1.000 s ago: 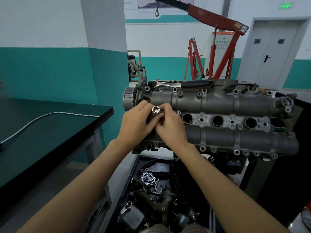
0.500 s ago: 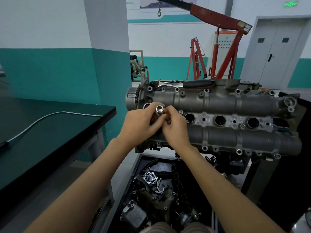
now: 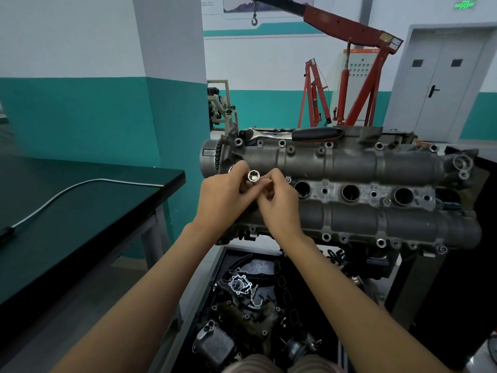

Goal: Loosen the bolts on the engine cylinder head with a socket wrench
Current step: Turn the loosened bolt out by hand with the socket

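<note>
- Holding a shiny socket (image 3: 253,175) open end up, the left hand (image 3: 224,199) curls round it over the cylinder head (image 3: 349,168)
- Right hand (image 3: 279,203) pinches it from beside, likely readying it for fitting
- Wrench (image 3: 295,133) lies untouched on the head's far edge, within reach

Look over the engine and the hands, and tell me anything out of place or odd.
Nothing looks damaged or spilled. One point: the ratchet wrench lies unattended along the far edge of the cylinder head, while the left hand and right hand hold only the loose socket.
</note>
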A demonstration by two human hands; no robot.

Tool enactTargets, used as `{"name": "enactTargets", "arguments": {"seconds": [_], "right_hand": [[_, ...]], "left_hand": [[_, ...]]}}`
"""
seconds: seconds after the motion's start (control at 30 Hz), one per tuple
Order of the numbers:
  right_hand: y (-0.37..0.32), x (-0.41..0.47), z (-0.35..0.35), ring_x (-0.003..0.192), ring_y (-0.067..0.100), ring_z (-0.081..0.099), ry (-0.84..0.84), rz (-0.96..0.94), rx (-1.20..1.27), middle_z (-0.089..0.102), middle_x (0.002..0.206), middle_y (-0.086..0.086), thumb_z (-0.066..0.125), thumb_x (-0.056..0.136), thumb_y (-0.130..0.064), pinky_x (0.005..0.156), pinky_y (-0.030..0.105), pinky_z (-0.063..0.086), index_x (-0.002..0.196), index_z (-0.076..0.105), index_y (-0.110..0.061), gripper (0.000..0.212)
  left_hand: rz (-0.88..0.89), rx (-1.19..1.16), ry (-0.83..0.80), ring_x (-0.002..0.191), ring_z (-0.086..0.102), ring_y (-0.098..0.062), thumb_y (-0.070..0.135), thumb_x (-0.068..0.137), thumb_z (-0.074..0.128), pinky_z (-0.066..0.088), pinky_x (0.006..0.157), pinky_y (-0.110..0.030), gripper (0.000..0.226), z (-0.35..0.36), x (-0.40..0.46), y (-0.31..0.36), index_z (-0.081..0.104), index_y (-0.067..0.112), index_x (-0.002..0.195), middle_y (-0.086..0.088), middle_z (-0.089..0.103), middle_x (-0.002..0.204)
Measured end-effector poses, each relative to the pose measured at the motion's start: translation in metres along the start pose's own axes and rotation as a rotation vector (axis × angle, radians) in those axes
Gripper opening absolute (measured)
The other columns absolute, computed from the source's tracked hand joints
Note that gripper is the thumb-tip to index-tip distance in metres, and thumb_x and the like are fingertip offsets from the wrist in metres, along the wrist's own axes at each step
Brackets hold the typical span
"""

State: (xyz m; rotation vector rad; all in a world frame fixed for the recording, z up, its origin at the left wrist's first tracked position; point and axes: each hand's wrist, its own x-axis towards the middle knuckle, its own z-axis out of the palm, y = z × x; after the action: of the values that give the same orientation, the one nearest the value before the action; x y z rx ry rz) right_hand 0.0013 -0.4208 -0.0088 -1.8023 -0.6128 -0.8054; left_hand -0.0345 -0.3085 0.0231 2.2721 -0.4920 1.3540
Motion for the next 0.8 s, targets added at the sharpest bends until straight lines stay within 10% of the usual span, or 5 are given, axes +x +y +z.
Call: {"name": "enactTargets", "arguments": {"seconds": [0.33,0.6,0.8], "right_hand": [[-0.0009,-0.0004,0.0002,0.063,-0.005,0.050,0.003,-0.100,-0.012,0.047,0.065,-0.021,0.051,0.089,-0.009,0.059,0.008,0.037,0.110,0.061,-0.014,0.023],[-0.0014,-0.0010,0.0008,0.055,0.007,0.042,0.029,-0.041,0.041,0.046,0.060,-0.007,0.056,0.088,-0.011,0.051,0.020,0.035,0.076,0.048,-0.019,0.017],[-0.0034,-0.0014,-0.0008,0.073,-0.004,0.053,-0.014,-0.112,-0.018,0.058,0.082,-0.016,0.051,0.091,-0.009,0.067,0.009,0.040,0.107,0.063,-0.013,0.020]], "left_hand": [[0.022,-0.031,-0.012,0.045,0.052,-0.018,0.021,0.087,0.062,0.043,0.045,-0.032,0.017,-0.0002,-0.0025,-0.0060,0.061,0.004,0.092,0.004,0.053,0.053],[-0.010,-0.046,0.032,0.044,0.051,-0.018,0.033,0.084,0.068,0.045,0.044,-0.037,0.031,0.0027,-0.0026,-0.0035,0.057,0.004,0.079,-0.002,0.054,0.051],[0.021,-0.074,-0.001,0.045,0.049,-0.012,0.022,0.087,0.057,0.046,0.045,-0.036,0.022,-0.0010,-0.0034,-0.0039,0.064,0.007,0.102,0.007,0.053,0.053]]}}
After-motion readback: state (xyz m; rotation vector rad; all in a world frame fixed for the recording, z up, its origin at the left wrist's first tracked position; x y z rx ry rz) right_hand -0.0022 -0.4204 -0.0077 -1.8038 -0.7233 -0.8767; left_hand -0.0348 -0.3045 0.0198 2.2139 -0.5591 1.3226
